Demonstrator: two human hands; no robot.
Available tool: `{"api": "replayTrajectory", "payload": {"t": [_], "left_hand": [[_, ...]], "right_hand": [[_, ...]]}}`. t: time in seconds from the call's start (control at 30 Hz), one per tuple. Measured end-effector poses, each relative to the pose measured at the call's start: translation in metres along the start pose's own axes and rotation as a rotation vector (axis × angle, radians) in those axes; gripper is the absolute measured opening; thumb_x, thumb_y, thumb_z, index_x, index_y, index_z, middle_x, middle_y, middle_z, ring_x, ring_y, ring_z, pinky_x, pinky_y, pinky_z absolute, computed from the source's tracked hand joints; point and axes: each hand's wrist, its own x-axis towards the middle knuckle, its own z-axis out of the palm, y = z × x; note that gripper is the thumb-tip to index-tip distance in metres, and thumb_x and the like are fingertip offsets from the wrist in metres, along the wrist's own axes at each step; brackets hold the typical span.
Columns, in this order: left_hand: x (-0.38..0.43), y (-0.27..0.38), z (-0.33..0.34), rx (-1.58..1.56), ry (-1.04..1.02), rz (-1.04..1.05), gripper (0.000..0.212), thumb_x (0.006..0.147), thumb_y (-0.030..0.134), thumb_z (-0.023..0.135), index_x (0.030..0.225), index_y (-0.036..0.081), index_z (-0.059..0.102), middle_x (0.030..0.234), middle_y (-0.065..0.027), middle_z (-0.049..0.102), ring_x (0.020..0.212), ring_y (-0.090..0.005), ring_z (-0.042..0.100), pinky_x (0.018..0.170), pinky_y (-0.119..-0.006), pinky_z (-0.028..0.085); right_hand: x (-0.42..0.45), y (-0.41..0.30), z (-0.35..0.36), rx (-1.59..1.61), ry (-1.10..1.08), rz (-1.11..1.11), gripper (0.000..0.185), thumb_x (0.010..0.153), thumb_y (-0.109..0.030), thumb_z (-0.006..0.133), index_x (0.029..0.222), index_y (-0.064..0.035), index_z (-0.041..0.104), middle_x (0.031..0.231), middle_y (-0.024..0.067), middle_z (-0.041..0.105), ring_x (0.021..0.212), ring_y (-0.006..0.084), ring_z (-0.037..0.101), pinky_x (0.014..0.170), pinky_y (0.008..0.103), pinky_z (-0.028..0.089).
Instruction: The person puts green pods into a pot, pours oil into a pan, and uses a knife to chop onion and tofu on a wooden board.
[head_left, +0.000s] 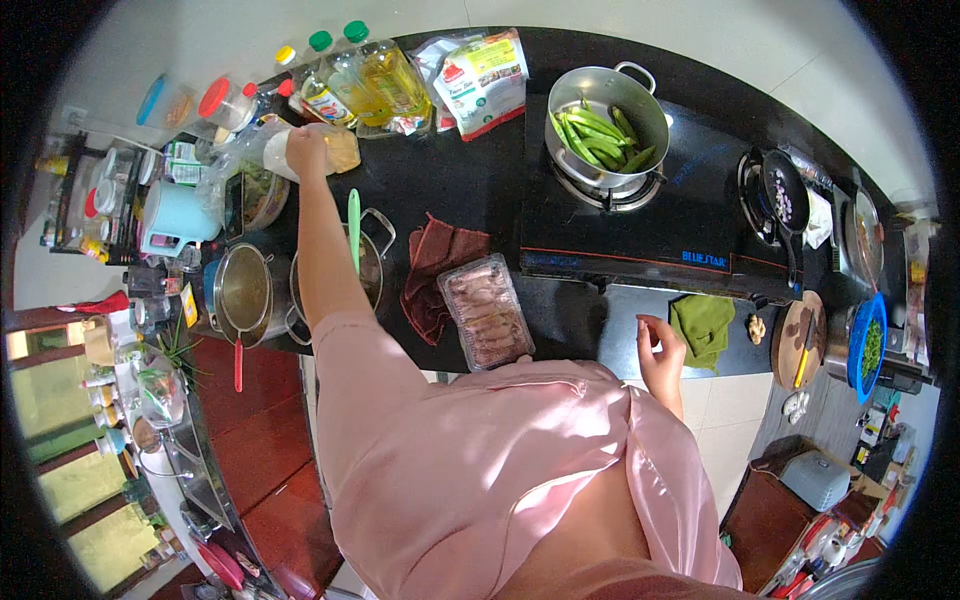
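Note:
My left hand (306, 150) is stretched to the back left of the counter, gripping a container with tan contents (342, 150) that lies tilted, its white end towards the left. Bottles of yellow oil (390, 79) stand just behind it. At the counter's front edge, my right hand (661, 351) hangs with fingers loosely bent and nothing visible in it, beside a folded green cloth (702, 330). Between my arms sits a clear plastic tray of raw meat or fish (489, 315), partly over a dark red cloth (439, 262). My left forearm hides part of a pot with a green-handled utensil (354, 225).
On the gas stove (600, 247) stand a metal pot (559, 97) holding green pods and a small black pan (776, 169) with chopped pieces. A knife (805, 356) rests on a round wooden board (787, 341) at right. A red-handled strainer (244, 289) and a light-blue jug (176, 214) are left.

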Motion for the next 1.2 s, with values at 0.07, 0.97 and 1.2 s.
{"api": "replayTrajectory", "payload": {"t": [0.07,0.97,1.2], "left_hand": [[0.014,-0.022,-0.006,-0.09,-0.031,0.004,0.03,0.082,0.031,0.054,0.083,0.002,0.063,0.081,-0.0178,0.066,0.081,-0.0347,0.064,0.074,-0.044,0.048],[-0.525,0.363,-0.15,-1.113,-1.586,-0.06,0.016,0.088,0.001,0.055,0.091,0.005,0.041,0.063,-0.006,0.055,0.048,-0.0099,0.054,0.039,-0.022,0.045],[-0.618,0.493,-0.138,-1.176,-1.608,-0.072,0.012,0.094,0.016,0.048,0.1,0.008,0.041,0.075,-0.0125,0.061,0.057,-0.0177,0.062,0.049,-0.027,0.051]], "right_hand": [[0.0,-0.001,0.003,0.004,-0.008,-0.004,0.01,0.085,-0.006,0.061,0.09,0.0015,0.065,0.069,0.0115,0.061,0.056,0.0151,0.058,0.054,0.0259,0.045],[-0.037,0.136,-0.141,0.29,-0.054,0.253,0.021,0.084,-0.023,0.063,0.095,-0.005,0.067,0.068,0.0085,0.063,0.058,0.014,0.057,0.056,0.0289,0.045],[-0.043,0.24,-0.257,0.635,0.059,0.308,0.029,0.089,-0.023,0.062,0.109,-0.0029,0.061,0.092,0.0037,0.065,0.082,0.0091,0.06,0.074,0.0243,0.048]]}}
